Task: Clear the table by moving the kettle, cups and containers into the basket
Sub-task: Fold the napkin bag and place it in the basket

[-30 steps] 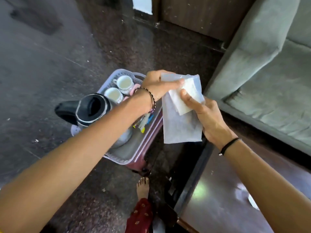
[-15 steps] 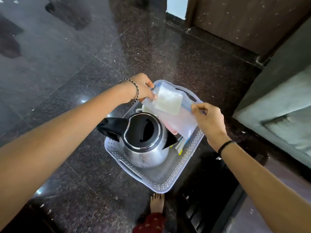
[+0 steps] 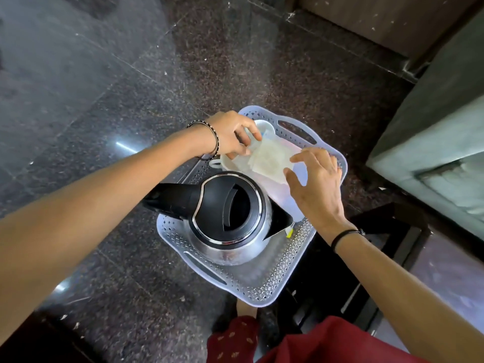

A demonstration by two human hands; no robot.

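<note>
Behind the steel kettle with black lid (image 3: 230,205), inside the pale perforated plastic basket (image 3: 262,289), the left hand (image 3: 230,134) has its grip clamped on a white folded cloth (image 3: 269,161). The right hand (image 3: 317,187), its grip apart, only touches it, probably to cover the white cups (image 3: 263,126).

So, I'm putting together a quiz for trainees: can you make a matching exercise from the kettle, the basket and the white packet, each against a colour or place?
Things:
1 kettle
2 basket
3 packet

Descriptions:
a pale, with perforated walls
b between the left hand and the right hand
c steel body, black lid

Pairs: 1-c, 2-a, 3-b.
</note>
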